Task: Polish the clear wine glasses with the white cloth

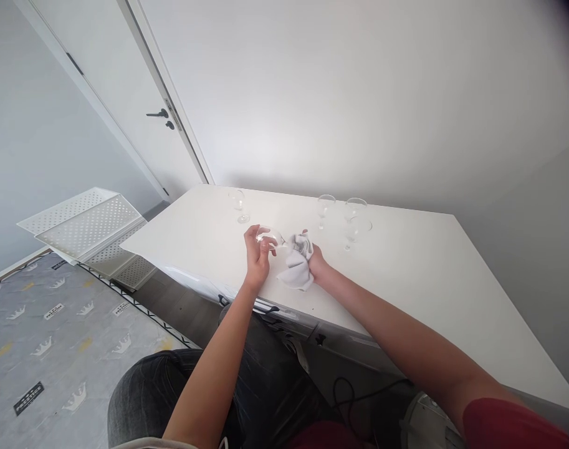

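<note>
My left hand (257, 251) is closed around the bowl of a clear stemmed glass (271, 237), which lies tilted on its side in the air above the white table (195, 234). The stem end points right, toward a crumpled light-grey cloth (297, 268). My right hand (316, 260) grips that cloth, wrapped about the foot end of the glass, so the foot is hidden. Part of the cloth hangs down toward the tabletop.
One stemmed glass (239, 201) stands at the table's back left. Several more, including a glass (326, 204) and a nearer glass (358, 229), stand right of my hands. White perforated racks (88, 224) and a patterned mattress (73, 337) are at left. A wall runs behind.
</note>
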Action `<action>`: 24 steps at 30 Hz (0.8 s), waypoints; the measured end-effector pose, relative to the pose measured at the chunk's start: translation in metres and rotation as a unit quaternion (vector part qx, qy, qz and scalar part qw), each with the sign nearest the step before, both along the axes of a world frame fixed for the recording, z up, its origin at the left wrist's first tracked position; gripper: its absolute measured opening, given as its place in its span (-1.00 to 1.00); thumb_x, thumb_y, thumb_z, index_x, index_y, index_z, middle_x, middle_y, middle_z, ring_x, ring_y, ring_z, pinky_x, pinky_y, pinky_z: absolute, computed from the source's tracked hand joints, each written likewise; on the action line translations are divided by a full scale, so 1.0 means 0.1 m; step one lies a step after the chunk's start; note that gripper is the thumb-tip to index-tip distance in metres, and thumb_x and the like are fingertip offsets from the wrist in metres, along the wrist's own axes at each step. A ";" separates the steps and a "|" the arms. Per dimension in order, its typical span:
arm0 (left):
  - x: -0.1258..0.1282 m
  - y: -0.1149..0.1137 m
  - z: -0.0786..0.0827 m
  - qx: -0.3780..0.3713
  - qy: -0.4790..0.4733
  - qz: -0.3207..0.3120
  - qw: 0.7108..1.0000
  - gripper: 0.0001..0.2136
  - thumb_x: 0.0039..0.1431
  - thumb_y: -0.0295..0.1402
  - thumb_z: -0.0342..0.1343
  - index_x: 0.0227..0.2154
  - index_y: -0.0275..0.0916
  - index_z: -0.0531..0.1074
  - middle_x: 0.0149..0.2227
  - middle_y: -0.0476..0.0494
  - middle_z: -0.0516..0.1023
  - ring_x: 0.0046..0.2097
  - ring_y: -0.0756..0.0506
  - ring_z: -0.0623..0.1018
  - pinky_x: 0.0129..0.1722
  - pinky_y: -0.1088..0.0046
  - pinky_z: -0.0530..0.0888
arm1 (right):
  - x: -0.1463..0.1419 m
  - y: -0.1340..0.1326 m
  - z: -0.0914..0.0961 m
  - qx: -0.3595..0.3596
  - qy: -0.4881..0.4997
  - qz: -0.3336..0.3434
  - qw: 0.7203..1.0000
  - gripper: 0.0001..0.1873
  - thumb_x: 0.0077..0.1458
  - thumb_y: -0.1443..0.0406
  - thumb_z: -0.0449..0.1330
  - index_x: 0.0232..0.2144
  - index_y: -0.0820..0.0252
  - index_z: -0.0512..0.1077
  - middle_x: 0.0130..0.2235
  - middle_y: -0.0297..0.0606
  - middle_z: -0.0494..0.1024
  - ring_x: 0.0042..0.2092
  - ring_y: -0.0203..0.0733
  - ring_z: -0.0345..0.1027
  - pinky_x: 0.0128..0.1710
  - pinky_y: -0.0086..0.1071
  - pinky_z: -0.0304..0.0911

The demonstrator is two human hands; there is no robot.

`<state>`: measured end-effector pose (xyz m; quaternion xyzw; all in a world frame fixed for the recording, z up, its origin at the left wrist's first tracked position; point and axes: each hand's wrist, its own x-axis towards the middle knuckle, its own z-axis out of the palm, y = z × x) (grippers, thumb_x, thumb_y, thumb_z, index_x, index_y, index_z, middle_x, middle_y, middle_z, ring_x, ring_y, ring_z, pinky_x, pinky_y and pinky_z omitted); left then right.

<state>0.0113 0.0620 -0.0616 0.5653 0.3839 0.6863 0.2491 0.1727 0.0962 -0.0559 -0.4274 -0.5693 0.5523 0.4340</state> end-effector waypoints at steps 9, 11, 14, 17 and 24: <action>-0.04 0.01 0.04 -0.032 -0.055 0.132 0.989 -0.61 0.41 -0.03 0.07 0.13 -0.05 0.15 0.10 -0.22 0.33 -0.21 -0.01 0.49 -0.40 0.51 0.48 | 0.08 -0.10 0.14 0.188 -0.264 -0.103 0.940 -0.74 0.32 0.07 0.02 -0.21 0.06 0.40 -0.55 -0.40 0.32 -0.54 -0.20 0.11 -0.44 -0.32 -0.01; -0.04 0.01 0.05 -0.041 -0.051 0.157 0.985 -0.58 0.38 -0.04 0.12 0.14 -0.05 0.14 0.11 -0.23 0.33 -0.21 -0.01 0.48 -0.38 0.49 0.50 | 0.08 -0.18 0.20 0.235 -0.299 -0.059 0.923 -0.71 0.31 0.13 0.03 -0.04 0.06 0.42 -0.53 -0.41 0.39 -0.54 -0.21 0.15 -0.42 -0.34 -0.01; -0.04 0.00 0.06 -0.046 -0.036 0.171 0.984 -0.53 0.35 -0.05 0.17 0.16 -0.06 0.14 0.13 -0.25 0.34 -0.15 -0.05 0.48 -0.31 0.45 0.52 | 0.05 -0.31 0.25 0.303 -0.353 0.099 0.880 -0.68 0.29 0.22 0.05 0.03 0.06 0.45 -0.49 -0.37 0.48 -0.50 -0.22 0.22 -0.38 -0.36 0.00; -0.03 -0.01 0.08 -0.047 -0.011 0.179 0.983 -0.52 0.33 -0.07 0.20 0.16 -0.08 0.16 0.13 -0.26 0.36 -0.15 -0.06 0.46 -0.25 0.41 0.53 | 0.01 -0.40 0.27 0.351 -0.380 0.248 0.819 -0.71 0.29 0.27 0.06 -0.03 0.08 0.51 -0.39 -0.32 0.57 -0.43 -0.22 0.29 -0.37 -0.36 -0.01; 0.02 -0.08 0.17 -0.052 0.041 0.164 0.984 -0.59 0.32 -0.09 0.21 0.12 -0.09 0.31 0.14 -0.23 0.38 -0.19 -0.04 0.42 -0.20 0.39 0.51 | -0.01 -0.47 0.27 0.401 -0.458 0.238 0.757 -0.68 0.38 0.21 0.02 0.02 0.09 0.50 0.16 -0.13 0.44 -0.34 -0.28 0.39 -0.37 -0.34 0.13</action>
